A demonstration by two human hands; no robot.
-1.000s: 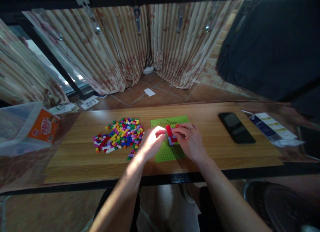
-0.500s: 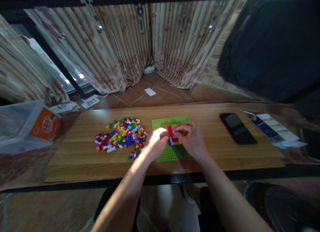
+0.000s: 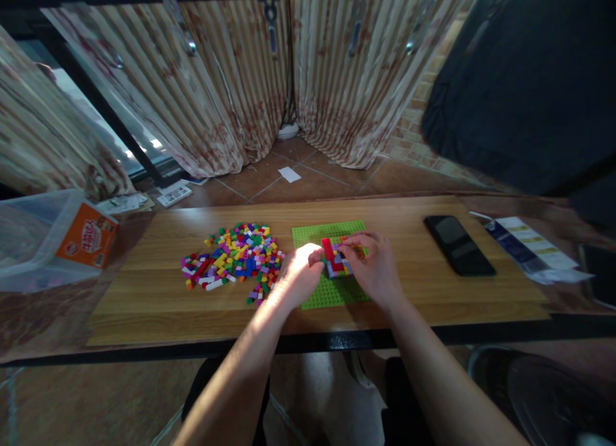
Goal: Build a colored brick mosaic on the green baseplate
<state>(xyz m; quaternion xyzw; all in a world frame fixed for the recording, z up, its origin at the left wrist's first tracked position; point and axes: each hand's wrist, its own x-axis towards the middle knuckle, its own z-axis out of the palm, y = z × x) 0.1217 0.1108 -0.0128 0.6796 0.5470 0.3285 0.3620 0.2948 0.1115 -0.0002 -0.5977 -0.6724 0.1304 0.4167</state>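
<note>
A green studded baseplate (image 3: 332, 293) lies on the wooden table (image 3: 409, 285). On it stands a small brick build (image 3: 337, 261) with a red L-shaped piece on top of mixed colours. My left hand (image 3: 299, 278) rests on the plate's left side, fingers curled against the build's left edge, lit by a bright patch of light. My right hand (image 3: 375, 266) is on the right side, fingertips pinched on the build's right edge. A heap of loose coloured bricks (image 3: 233, 260) lies left of the plate.
A black phone (image 3: 459, 244) lies to the right on the table, with a printed paper sheet (image 3: 532, 248) beyond it. A clear plastic tub with an orange label (image 3: 52, 237) stands at the far left. Striped curtains (image 3: 269, 86) hang behind; a stool (image 3: 539, 394) is lower right.
My right hand has shifted slightly right, uncovering more of the build. The left hand stays against the build's left side. The view has barely moved.
</note>
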